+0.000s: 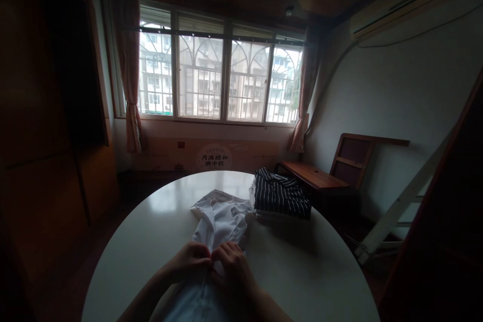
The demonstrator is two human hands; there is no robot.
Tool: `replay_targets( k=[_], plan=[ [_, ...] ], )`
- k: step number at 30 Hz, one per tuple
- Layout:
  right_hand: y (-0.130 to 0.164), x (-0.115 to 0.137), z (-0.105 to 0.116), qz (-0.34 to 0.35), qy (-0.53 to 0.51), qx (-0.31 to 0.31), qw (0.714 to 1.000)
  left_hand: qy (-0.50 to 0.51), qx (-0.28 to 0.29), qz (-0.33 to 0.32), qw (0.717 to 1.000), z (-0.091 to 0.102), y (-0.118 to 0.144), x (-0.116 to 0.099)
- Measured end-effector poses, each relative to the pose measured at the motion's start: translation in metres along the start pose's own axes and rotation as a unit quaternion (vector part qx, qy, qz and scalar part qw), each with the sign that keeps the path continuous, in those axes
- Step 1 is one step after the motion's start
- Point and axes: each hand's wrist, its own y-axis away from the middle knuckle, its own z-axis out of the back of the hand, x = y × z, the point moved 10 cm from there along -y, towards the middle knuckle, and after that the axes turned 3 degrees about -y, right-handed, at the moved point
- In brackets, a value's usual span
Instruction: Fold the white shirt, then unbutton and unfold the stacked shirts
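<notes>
Your pale grey-white, loosely crumpled cloth shirt (pixel 226 226) lies on the round, glossy white table (pixel 132 261), a little left of the middle. Its long axis runs from near to far, leaning slightly right toward the far end; the near end spreads toward you and out of view at the bottom. The far end points toward the windows, its edges bunched and splayed to the left and right; you cannot tell from the folds which end is the collar. Your left hand (pixel 193 256) and right hand (pixel 232 264) meet over the middle of it, side by side, the fingers of each pinched together on the cloth, with a seam running toward you below them. Just beyond the shirt's right side sits a folded stack topped by a black garment with white stripes (pixel 283 195), its stripes running roughly near to far.
</notes>
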Motion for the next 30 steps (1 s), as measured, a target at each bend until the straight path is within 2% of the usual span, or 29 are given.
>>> replay_targets(
  k=[6, 22, 30],
  plan=[
    [-0.001, 0.001, -0.001, 0.012, 0.009, 0.012, 1.000, -0.001, 0.015, 0.012, 1.000, -0.001, 0.002, -0.004],
    [0.004, 0.016, 0.013, 0.023, 0.067, -0.080, 0.994, -0.032, 0.013, 0.022, 0.999, 0.001, 0.001, 0.002],
    [0.004, 0.017, 0.012, 0.008, 0.079, -0.092, 0.993, -0.022, 0.029, 0.016, 0.999, -0.002, 0.003, 0.002]
  ],
)
